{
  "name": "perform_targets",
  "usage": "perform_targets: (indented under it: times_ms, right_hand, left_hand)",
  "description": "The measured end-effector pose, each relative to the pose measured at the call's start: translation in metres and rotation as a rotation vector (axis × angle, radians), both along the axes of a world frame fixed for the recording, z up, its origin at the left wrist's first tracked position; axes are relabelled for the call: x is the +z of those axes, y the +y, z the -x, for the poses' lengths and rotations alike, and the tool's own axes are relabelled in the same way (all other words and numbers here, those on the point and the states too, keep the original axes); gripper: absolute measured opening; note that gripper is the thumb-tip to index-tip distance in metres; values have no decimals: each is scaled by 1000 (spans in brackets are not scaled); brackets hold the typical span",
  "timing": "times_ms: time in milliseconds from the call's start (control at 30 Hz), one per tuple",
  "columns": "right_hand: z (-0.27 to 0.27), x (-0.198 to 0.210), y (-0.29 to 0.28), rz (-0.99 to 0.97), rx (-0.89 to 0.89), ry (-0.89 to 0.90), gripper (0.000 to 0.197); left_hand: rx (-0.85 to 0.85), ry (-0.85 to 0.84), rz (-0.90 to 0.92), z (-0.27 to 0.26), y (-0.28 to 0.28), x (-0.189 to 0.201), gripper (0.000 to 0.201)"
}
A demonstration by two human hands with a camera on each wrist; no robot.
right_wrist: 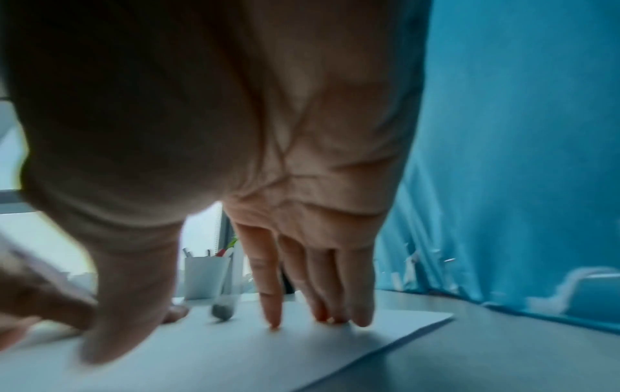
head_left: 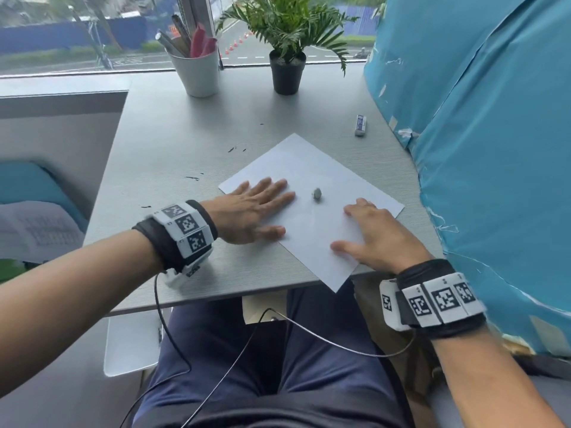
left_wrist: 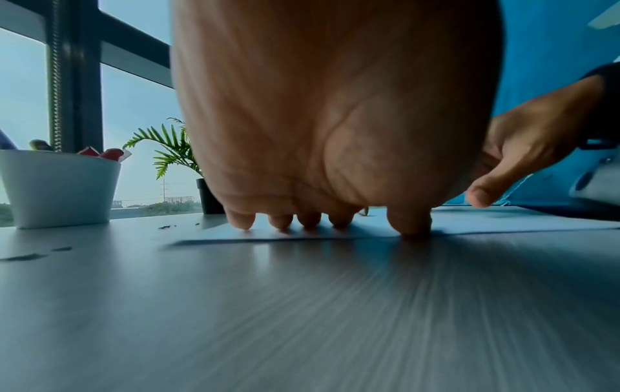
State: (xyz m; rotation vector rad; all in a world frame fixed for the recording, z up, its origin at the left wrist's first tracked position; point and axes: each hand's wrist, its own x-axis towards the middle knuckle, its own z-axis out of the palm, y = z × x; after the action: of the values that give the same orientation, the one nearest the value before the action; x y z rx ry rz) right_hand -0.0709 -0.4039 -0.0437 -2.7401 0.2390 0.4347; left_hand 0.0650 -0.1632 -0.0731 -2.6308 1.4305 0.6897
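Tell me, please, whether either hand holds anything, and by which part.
Nothing is gripped: the left hand and right hand only rest on the paper.

White paper sheet point(head_left: 309, 162) lay flat, skewed diagonally on desk point(head_left: 185, 134), near corner overhanging the edge. Small grey lump point(head_left: 317, 193) sat mid-sheet.

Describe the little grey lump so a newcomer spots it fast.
A white sheet of paper lies on the grey desk, with the left hand and right hand resting on it. The small grey lump sits on the sheet between them. Unlike the white eraser, off the paper, it is round and dark.
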Motion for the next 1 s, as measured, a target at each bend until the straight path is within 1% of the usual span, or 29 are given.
perform_targets:
  times_ms: [33, 67, 167, 233, 300, 333, 367, 433, 467, 500, 533, 600, 700, 733, 800, 867, 933, 1000]
  right_hand:
    - [-2, -2, 5, -1, -7, 21, 83]
    - [-4, -2, 6, -9, -12, 33, 86]
    - [-15, 2, 0, -5, -18, 62, 88]
    - [-22, 7, -5, 1, -12, 77, 89]
    - [-29, 10, -6, 10, 19, 87, 90]
    - [-33, 11, -6, 15, 38, 93, 90]
    - [-36, 12, -6, 28, 56, 96, 91]
    - [-43, 16, -6, 64, 82, 108, 92]
    - [-45, 17, -5, 78, 88, 115, 92]
    - [-46, 19, -5, 86, 89, 117, 92]
    - [-47, 20, -4, 89, 91, 115, 92]
    - [-48, 21, -3, 94, 90, 117, 91]
    - [-50, 22, -2, 115, 103, 133, 90]
    - [-51, 23, -1, 128, 116, 135, 89]
    - [-54, 28, 3, 140, 138, 102, 84]
    - [-62, 32, 13, 104, 156, 1, 74]
    - [-75, 31, 27, 84, 191, -90, 60]
    - [-86, 24, 40, 117, 225, -121, 38]
  left_hand:
    - [19, 11, -7, -1, 3, 1, 83]
    - [37, 20, -16, -1, 8, 2, 84]
    - [111, 15, -51, -2, 30, 4, 87]
    - [183, -33, -109, -4, 45, 7, 93]
    - [232, -118, -143, -5, 53, 10, 95]
    - [201, -151, -125, -3, 55, 10, 91]
    - [128, -160, -87, 1, 54, 11, 86]
    - [-63, -109, -28, 15, 51, 12, 79]
    - [-131, -74, -28, 22, 51, 11, 77]
    - [-163, -46, -43, 25, 55, 10, 77]
    - [-161, -30, -59, 25, 61, 10, 77]
    - [-90, -38, -94, 16, 79, 12, 80]
    - [60, -111, -187, -2, 98, 17, 92]
    - [88, -126, -196, -5, 99, 18, 96]
    - [94, -127, -158, -5, 91, 19, 99]
    - [61, -107, -91, 0, 75, 20, 96]
    - [42, -85, -45, 2, 56, 23, 92]
    - [33, -85, -27, 0, 37, 28, 89]
